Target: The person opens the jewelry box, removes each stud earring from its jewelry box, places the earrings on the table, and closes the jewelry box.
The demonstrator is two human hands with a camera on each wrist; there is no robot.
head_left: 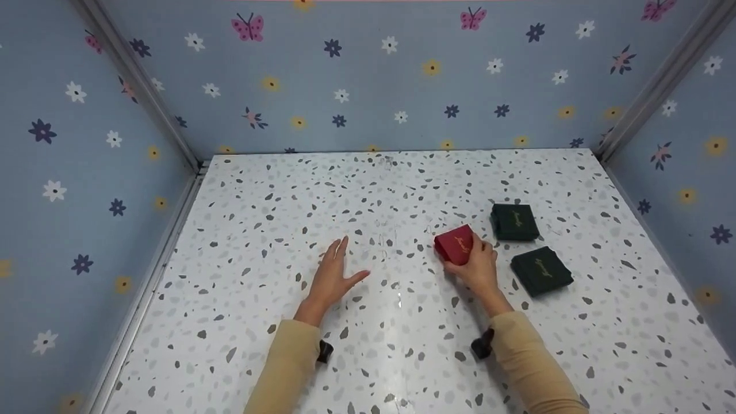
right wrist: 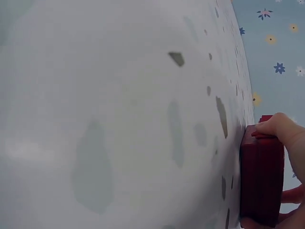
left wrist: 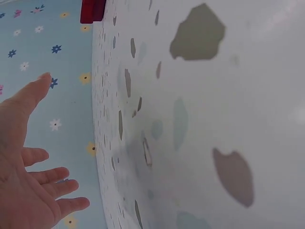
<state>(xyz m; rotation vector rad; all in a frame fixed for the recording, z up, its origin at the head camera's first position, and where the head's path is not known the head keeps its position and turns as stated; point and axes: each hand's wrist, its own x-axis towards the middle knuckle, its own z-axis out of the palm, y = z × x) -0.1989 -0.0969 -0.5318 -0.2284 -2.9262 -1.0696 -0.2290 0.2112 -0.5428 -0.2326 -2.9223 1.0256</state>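
A small red box with gold lettering on its lid is gripped by my right hand, thumb on the near side and fingers on the right side. In the right wrist view the red box sits against the speckled tabletop, held between thumb and fingers. My left hand hovers over the table to the left, fingers extended and thumb spread, holding nothing. The left wrist view shows this left hand with its fingers apart, and a corner of the red box at the top.
Two dark green boxes with gold lettering lie to the right of the red one: one farther back, one nearer. Flower-patterned walls enclose the white speckled table at the back and both sides.
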